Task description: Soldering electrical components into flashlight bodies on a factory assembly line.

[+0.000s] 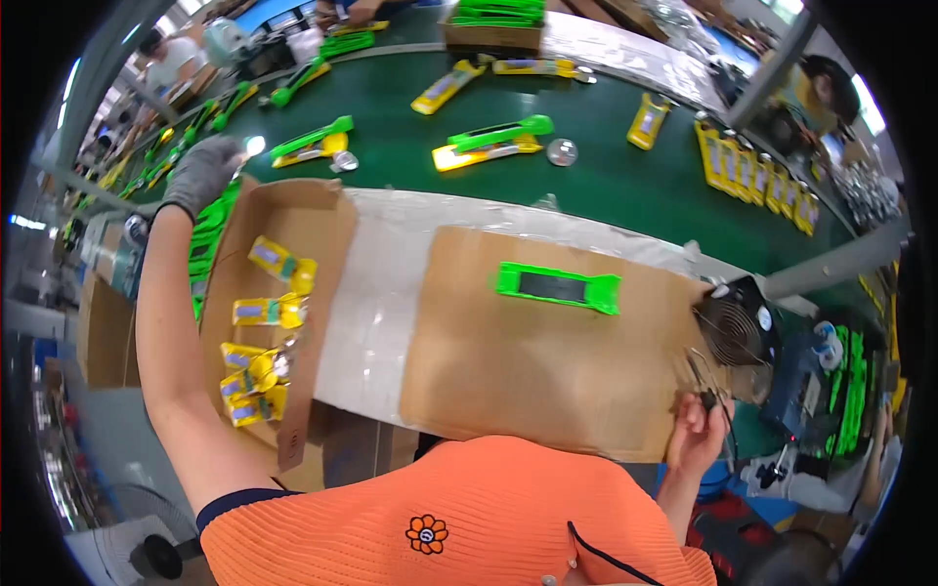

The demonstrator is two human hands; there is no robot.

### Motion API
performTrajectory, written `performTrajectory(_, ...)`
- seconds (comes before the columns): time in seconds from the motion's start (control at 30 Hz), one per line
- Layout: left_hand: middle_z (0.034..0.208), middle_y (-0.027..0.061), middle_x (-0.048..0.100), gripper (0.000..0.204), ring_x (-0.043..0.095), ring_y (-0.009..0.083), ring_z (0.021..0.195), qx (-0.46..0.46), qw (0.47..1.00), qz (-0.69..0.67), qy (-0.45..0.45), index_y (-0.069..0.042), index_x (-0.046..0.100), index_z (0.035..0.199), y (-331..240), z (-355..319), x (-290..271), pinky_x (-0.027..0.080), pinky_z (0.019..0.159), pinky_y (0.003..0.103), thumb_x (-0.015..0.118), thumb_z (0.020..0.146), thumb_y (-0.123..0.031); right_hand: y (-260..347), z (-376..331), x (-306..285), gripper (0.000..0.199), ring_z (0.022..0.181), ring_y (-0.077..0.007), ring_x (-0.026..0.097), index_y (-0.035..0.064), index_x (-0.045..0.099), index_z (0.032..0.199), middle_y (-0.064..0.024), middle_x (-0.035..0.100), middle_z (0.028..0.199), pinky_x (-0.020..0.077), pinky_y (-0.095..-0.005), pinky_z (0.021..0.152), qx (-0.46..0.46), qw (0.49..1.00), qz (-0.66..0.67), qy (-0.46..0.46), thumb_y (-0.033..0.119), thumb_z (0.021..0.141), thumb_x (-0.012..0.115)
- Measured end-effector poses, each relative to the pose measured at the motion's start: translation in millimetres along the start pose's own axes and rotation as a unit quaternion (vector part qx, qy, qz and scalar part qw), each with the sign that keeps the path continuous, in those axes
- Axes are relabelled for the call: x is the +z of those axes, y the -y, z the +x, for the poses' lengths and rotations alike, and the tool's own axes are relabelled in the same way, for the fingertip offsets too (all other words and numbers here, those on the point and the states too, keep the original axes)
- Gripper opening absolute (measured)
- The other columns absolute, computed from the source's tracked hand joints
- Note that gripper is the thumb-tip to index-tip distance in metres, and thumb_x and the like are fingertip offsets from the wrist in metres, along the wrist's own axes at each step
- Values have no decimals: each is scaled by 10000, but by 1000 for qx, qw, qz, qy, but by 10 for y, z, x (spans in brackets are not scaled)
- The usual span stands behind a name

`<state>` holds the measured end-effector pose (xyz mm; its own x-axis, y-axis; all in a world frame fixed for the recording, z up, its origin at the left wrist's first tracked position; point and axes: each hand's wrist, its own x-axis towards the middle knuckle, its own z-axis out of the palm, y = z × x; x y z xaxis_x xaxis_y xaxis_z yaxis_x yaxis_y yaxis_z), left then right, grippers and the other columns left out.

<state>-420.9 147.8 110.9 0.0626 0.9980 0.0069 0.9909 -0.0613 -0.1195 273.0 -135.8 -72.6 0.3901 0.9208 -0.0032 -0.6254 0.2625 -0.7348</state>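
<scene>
Green flat tool (558, 287) lies alone on cardboard sheet (532, 371), hands apart.

A long green conveyor belt (606, 181) curves across the room, a cardboard-covered worktop (528, 381) before it — grey metal posts (831, 264) at the sides, bright lamps (29, 223) far left, grey floor (107, 430) below.
</scene>
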Motion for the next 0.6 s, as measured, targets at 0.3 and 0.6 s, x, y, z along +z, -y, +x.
performTrajectory(0.3,1616,141,235,1375,302,320,1460,-153,964,92,196,-268,160,1579,1164,-515,766,315,1185,395,954,464,-141,84,-56,-271,59,682,-126,470,105,524,975,2,403,633,471,-369,966,-25,998,-59,-9,146,1017,527)
performTrajectory(0.6,1565,155,352,1526,402,298,1407,-118,929,42,348,-228,18,1589,1281,-294,790,376,1149,382,1011,429,-227,57,-96,10,115,726,-222,603,131,594,870,-47,603,697,507,-527,793,-60,987,-143,-46,221,938,619)
